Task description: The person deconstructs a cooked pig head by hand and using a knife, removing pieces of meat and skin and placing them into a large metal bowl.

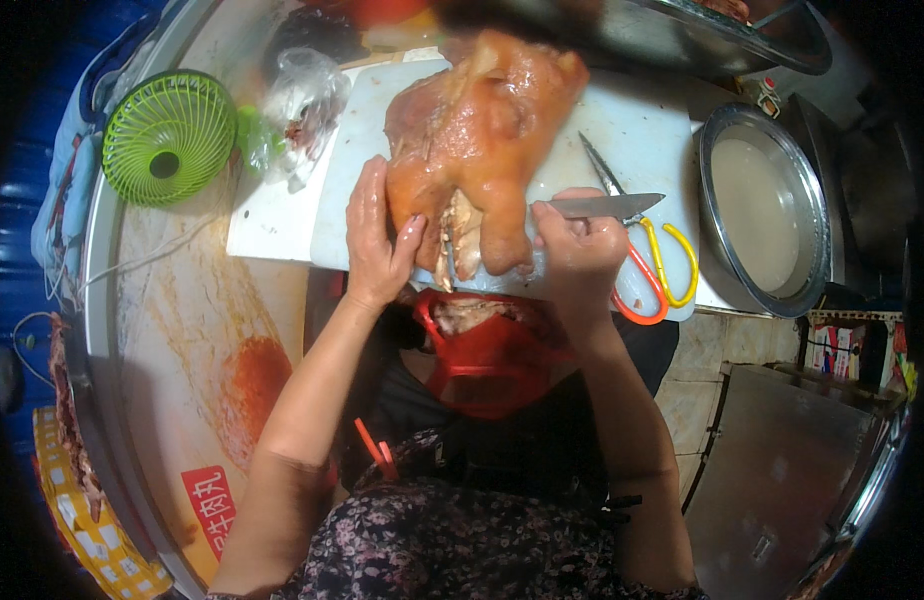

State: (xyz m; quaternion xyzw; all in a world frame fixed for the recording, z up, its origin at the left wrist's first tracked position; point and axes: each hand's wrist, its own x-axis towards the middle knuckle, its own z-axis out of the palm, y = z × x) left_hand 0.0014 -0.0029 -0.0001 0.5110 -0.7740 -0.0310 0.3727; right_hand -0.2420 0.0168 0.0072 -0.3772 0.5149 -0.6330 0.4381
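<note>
At six o'clock, red basket (482, 385), likely placed for scraps. Grips knife (607, 207) toward two o'clock in right hand (584, 242), fingers curled tightly. Braces meat (502, 120) at twelve o'clock with left hand (377, 240), fingers parted, apparently preventing slipping.

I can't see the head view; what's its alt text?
A large orange-brown piece of meat lies on a pale cutting board; a person's left-hand grip touches the meat's left side, the right-hand grip holds a knife. Scissors and a basin of cloudy liquid sit at right.
</note>
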